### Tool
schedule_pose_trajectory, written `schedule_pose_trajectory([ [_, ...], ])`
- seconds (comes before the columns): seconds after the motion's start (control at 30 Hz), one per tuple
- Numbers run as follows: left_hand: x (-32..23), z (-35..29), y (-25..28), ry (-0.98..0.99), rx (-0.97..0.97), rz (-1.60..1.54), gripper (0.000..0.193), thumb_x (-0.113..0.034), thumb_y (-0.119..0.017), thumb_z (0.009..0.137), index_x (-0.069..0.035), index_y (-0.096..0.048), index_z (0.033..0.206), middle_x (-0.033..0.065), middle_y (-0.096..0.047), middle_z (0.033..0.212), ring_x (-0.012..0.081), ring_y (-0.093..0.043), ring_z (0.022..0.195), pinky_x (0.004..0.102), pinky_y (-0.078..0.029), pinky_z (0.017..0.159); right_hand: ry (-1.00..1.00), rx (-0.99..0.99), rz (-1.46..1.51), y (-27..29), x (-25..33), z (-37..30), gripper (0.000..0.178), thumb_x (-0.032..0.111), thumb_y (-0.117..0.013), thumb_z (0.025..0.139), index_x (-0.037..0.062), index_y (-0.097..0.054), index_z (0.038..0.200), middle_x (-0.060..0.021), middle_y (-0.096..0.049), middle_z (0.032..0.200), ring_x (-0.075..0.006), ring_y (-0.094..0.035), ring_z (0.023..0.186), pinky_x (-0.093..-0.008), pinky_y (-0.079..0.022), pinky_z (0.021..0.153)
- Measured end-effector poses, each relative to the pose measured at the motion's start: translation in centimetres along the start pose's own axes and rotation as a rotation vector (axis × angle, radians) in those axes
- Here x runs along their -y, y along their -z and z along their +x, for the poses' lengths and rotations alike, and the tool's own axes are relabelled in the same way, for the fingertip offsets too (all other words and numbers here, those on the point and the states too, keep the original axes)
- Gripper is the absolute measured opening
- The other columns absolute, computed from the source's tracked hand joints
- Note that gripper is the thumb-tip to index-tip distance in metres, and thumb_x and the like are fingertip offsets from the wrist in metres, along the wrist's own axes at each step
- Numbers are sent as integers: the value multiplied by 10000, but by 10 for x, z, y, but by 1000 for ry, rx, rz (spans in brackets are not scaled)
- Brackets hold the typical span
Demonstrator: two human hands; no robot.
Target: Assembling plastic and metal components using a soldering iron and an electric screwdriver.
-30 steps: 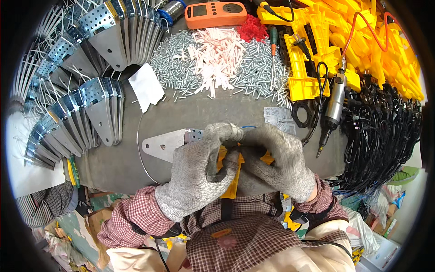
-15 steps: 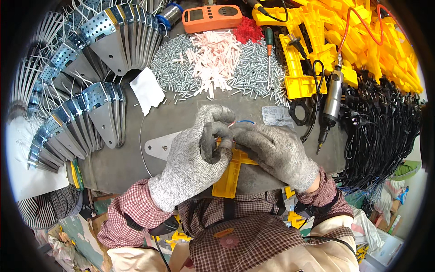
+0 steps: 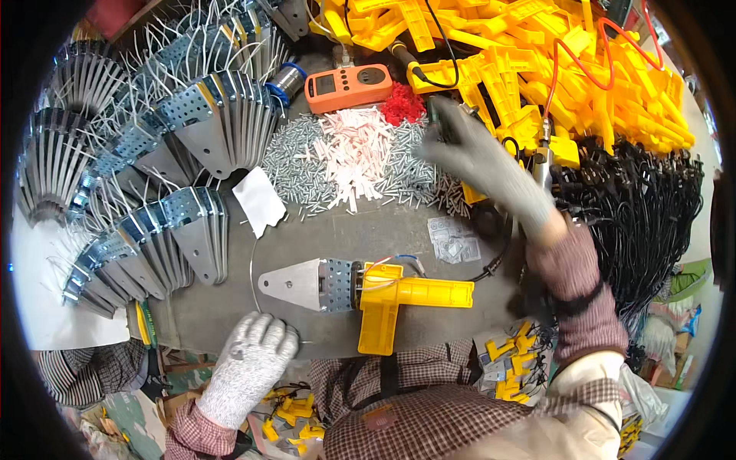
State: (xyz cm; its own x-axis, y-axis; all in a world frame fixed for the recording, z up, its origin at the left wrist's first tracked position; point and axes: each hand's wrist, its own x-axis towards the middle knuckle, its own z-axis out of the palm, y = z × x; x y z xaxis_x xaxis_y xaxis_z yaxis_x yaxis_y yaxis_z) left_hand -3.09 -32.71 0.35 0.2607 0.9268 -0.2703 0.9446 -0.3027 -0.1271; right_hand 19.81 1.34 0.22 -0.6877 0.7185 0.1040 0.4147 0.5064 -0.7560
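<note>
My left hand, in a grey knitted glove, rests at the table's front edge with its fingers lying on the surface, holding nothing visible. Just to its right lies a tapered grey metal plate with a perforated bracket, joined to a yellow plastic housing. Red, white and blue wires come out at the joint. Over the far right of the screw pile, my gloved right hand is reached out, blurred. Its fingers close around the dark handle of a screwdriver, mostly hidden by the hand.
Behind are silver screws, pale pink sleeves, red small parts and an orange meter. Stacked metal plates fill the left. Yellow housings, black cords and a power screwdriver occupy the right.
Both hands have left the yellow housing and its wires. The left has moved down to the table edge, the right far forward to the screwdriver. The view has shifted, showing more of the back.
</note>
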Motion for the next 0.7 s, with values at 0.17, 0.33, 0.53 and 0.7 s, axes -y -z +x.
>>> schedule_pose_trajectory([
  [0.17,28,20,7,-149,-3,-136,347,-105,-660,766,-81,-617,1109,93,-607,993,283,-605,1053,440,-472,1025,28,-334,-53,-3,-22,113,592,269,-686,908,-15,-517,1399,-105,-674,1170,-176,-638,993,-315,-510,879],
  [0.33,33,17,19,168,-521,-973,280,42,-650,806,-51,-642,1069,109,-624,948,296,-613,920,414,-507,823,265,-424,-256,13,-27,96,304,218,-614,979,-2,-642,1187,-41,-695,1084,-160,-669,857,-304,-546,757],
  [0.53,17,107,7,21,-716,-1170,238,-137,-569,1004,2,-646,1182,148,-691,1092,264,-684,1003,367,-541,898,-16,-618,308,41,43,-8,270,280,-481,1039,61,-631,985,-23,-627,768,-79,-520,555,-227,-376,467],
  [0.7,6,133,6,45,-542,-1560,282,-44,-494,1026,45,-598,1273,145,-696,1145,201,-690,1071,320,-530,960,-205,-289,589,2,-8,-10,358,376,-435,1036,94,-626,926,28,-531,643,-57,-448,485,-218,-317,440],
])
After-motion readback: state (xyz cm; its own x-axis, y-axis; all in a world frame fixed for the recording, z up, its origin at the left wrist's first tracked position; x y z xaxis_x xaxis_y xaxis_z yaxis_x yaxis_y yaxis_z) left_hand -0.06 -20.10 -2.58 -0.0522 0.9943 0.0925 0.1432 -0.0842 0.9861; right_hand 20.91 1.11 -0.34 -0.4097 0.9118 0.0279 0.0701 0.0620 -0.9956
